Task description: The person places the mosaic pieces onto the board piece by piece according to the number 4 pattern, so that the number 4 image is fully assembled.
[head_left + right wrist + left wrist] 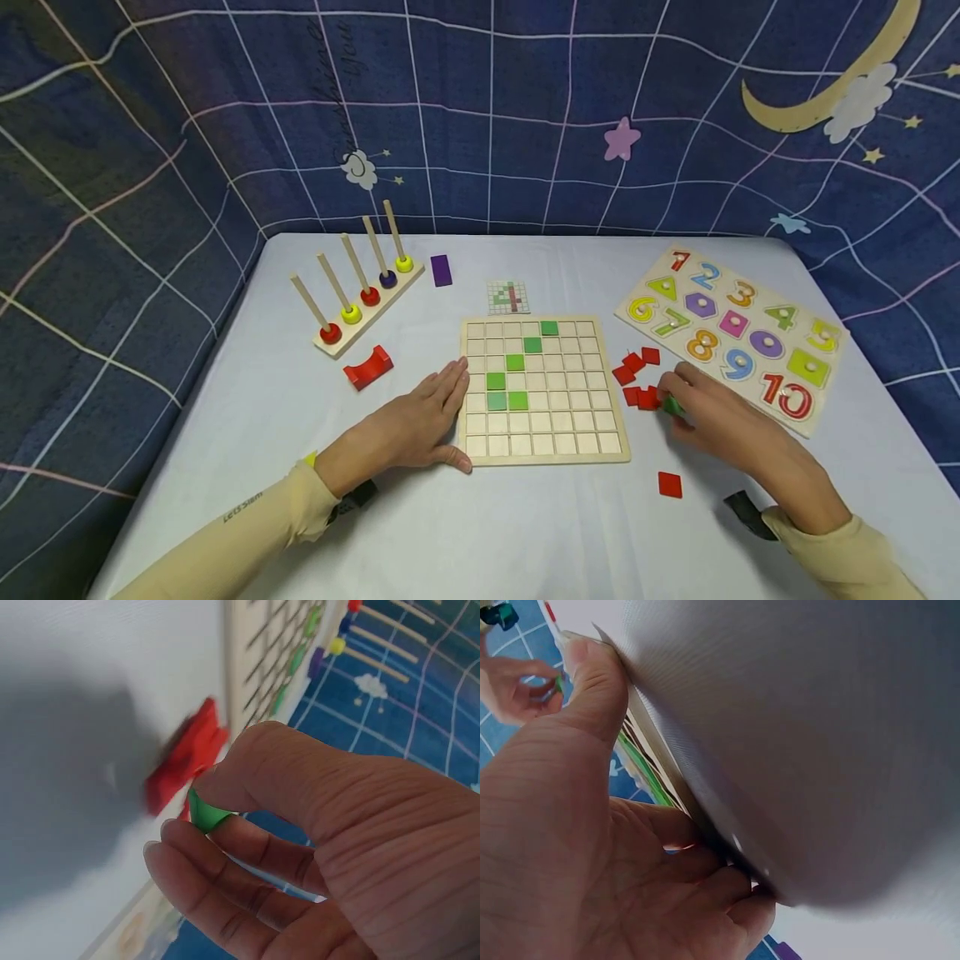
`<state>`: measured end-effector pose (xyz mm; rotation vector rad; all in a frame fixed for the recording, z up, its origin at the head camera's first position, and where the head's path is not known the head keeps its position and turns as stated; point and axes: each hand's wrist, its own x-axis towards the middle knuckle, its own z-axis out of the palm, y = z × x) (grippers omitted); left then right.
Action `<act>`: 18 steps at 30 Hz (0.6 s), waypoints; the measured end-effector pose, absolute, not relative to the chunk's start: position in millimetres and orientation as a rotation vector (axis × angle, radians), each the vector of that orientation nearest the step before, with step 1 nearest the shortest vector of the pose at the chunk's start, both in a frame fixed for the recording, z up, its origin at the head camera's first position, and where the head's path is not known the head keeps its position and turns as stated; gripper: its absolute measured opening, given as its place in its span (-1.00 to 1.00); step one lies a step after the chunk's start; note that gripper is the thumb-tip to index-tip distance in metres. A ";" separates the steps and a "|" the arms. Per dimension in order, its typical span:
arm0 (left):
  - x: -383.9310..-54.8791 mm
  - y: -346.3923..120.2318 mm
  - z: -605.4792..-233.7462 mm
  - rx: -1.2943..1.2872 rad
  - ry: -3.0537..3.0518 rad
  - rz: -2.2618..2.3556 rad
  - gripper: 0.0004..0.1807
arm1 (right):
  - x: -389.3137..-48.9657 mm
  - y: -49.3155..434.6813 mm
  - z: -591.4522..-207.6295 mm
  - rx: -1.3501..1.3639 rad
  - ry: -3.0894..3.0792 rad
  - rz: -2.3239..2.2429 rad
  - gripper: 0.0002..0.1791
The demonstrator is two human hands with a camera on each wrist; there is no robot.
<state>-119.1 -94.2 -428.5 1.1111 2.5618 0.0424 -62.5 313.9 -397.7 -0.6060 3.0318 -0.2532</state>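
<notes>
A wooden grid board (555, 433) lies mid-table with several green square tiles (515, 362) set in its cells. My left hand (420, 421) rests against the board's left edge, fingers extended; in the left wrist view the hand (630, 825) touches that edge. Right of the board, my right hand (720, 425) pinches a green tile (208, 814) between thumb and fingers, as the right wrist view shows. Several red square tiles (632, 362) lie loosely beside that hand. One more red tile (670, 485) lies apart, closer to the front.
Behind the board lies a small pattern card (507, 297). A peg stand with coloured rings (367, 312), a red curved block (369, 367) and a purple rectangular piece (441, 271) are at left. A number puzzle board (675, 287) lies at right.
</notes>
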 end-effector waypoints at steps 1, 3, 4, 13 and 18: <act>-119.1 -93.9 -428.3 1.110 2.561 0.040 0.39 | -64.5 310.0 -396.7 -0.635 3.035 -0.262 -0.57; -119.2 -93.1 -428.0 1.106 2.559 0.036 0.39 | -69.0 301.3 -394.7 -0.704 3.034 -0.292 -0.60; -119.3 -93.3 -427.8 1.103 2.560 0.036 0.39 | -72.3 296.4 -393.7 -0.741 3.024 -0.313 -0.61; -120.7 -93.1 -427.5 1.092 2.557 0.019 0.39 | -97.5 250.0 -387.5 -0.912 2.890 -0.456 -0.70; -120.4 -94.3 -428.4 1.120 2.567 0.027 0.37 | -108.6 227.5 -393.9 -1.007 2.824 -0.477 -0.72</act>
